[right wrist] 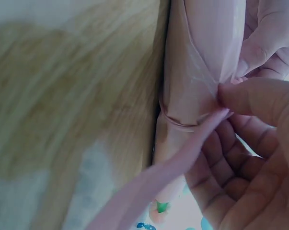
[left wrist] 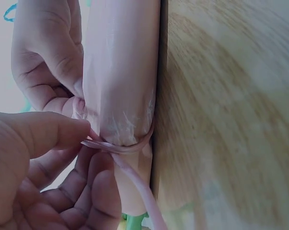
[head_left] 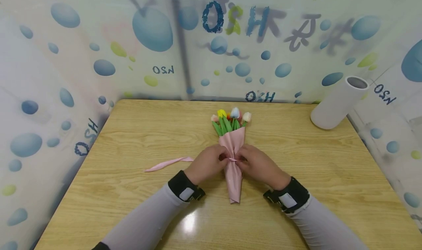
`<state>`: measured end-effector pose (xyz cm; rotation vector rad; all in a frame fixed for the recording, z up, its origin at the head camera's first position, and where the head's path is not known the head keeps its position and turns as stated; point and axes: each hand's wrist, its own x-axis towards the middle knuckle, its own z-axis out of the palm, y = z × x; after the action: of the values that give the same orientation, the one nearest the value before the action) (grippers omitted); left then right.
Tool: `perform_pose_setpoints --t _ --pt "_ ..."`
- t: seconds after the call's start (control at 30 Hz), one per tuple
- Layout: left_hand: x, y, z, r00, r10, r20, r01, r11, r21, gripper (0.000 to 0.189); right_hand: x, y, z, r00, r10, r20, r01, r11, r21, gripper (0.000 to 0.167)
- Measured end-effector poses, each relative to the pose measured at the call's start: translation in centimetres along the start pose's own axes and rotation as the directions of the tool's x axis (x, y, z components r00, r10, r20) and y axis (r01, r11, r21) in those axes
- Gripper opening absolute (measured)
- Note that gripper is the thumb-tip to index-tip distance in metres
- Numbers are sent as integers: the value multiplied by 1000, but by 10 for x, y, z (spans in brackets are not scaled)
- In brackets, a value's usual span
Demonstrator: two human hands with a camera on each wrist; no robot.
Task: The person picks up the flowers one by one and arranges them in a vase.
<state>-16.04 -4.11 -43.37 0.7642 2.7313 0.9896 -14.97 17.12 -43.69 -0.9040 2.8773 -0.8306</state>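
Note:
A bouquet of artificial-looking tulips (head_left: 235,113) in pink wrapping (head_left: 234,186) lies on the table, blooms pointing away. A pink ribbon (left wrist: 127,149) circles the wrapping around its middle. From the left side, the left hand (head_left: 209,164) pinches the ribbon between thumb and fingers, close against the wrapping. Opposite it, the right hand (head_left: 260,164) pinches another part of the same ribbon, as the right wrist view shows. One ribbon tail (head_left: 168,164) stretches out leftward over the wood. The crossing of the ribbon is partly hidden by fingertips.
A white cylindrical vase (head_left: 336,105) leans to the right at the table's back right corner. The wooden table (head_left: 132,132) meets a curtain (head_left: 244,52) printed with blue and green spots along its back edge.

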Motion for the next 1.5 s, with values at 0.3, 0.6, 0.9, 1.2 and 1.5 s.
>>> perform_pose_setpoints --t 0.3,0.6,0.9,1.2,1.5 --pt "-2 -3 -1 1000 -16 0 16 1000 -23 9 -2 -1 -3 996 68 -60 -62 994 90 8" --pt "-10 -12 -6 999 -40 -35 40 999 -17 7 -13 10 -10 991 125 -55 -119 987 107 13" --pt "-10 -12 -6 997 29 -72 -38 991 -129 3 -17 8 -8 989 113 -94 -86 963 256 14" --pt "-17 -17 -14 995 21 -96 -41 976 -213 7 -20 11 -14 996 75 -40 -59 947 315 10" --pt "-38 -42 -32 993 -64 -103 45 984 -175 7 -37 26 -29 983 186 11 -185 965 187 11"
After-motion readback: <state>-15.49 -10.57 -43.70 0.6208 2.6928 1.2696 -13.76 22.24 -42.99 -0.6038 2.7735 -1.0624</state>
